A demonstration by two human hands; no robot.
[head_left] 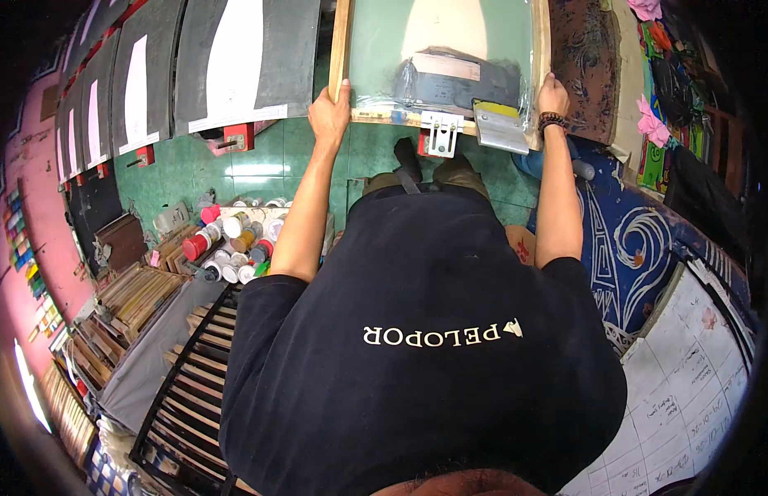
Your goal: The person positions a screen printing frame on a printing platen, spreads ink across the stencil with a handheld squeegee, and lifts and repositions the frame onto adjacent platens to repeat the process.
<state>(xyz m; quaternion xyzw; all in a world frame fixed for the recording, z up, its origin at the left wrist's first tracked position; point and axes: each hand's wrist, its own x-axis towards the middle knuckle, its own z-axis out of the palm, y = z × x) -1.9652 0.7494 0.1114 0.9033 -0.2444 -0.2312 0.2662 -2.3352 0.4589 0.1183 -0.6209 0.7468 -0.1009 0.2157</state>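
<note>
A wooden screen printing frame (341,50) with green mesh and a pale pointed shape lies in front of my body at the top of the view. My left hand (329,114) is closed round its left side near the front corner, thumb up along the wood. At the right side, my right hand (553,97), with a dark beaded bracelet at the wrist, grips the other edge; its fingers are partly hidden. A metal-handled squeegee (501,132) with a yellowish edge rests at the frame's front right. Between the hands a white metal hinge clamp (441,135) sits at the front edge.
Dark boards (189,83) with white pointed shapes stand in a row to the left. Paint jars (239,240) crowd a surface below them, beside stacked wooden frames (127,302) and a black slatted rack (189,397). A written chart (665,397) lies at lower right.
</note>
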